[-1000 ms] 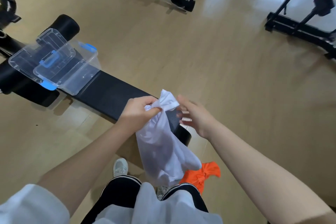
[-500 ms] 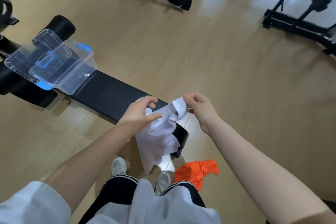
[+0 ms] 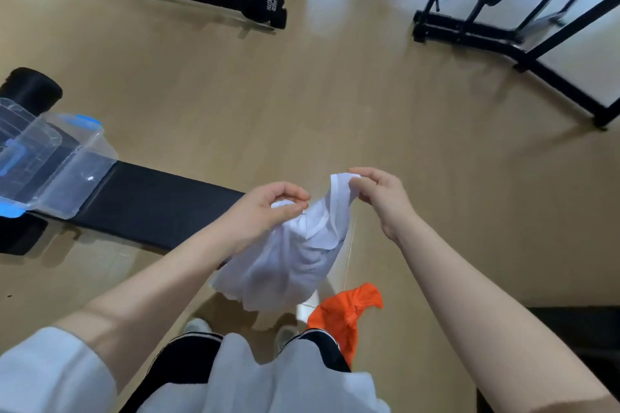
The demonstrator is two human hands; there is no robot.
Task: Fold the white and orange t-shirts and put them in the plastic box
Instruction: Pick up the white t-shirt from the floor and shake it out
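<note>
White t-shirt being spread open in the air

The white t-shirt (image 3: 285, 261), bunched a second ago, has been drawn apart: its edge is pinched by the right hand (image 3: 379, 198) and gripped by the left hand (image 3: 268, 208). Folding is not yet begun; the orange t-shirt (image 3: 342, 315) and plastic box (image 3: 67, 164) remain untouched.

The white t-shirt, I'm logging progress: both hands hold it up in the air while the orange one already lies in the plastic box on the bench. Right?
Not quite. The orange t-shirt is not in the plastic box; it is down by the person's right leg. The head view shows this. Both the left hand and the right hand do hold the white t-shirt up.
</note>
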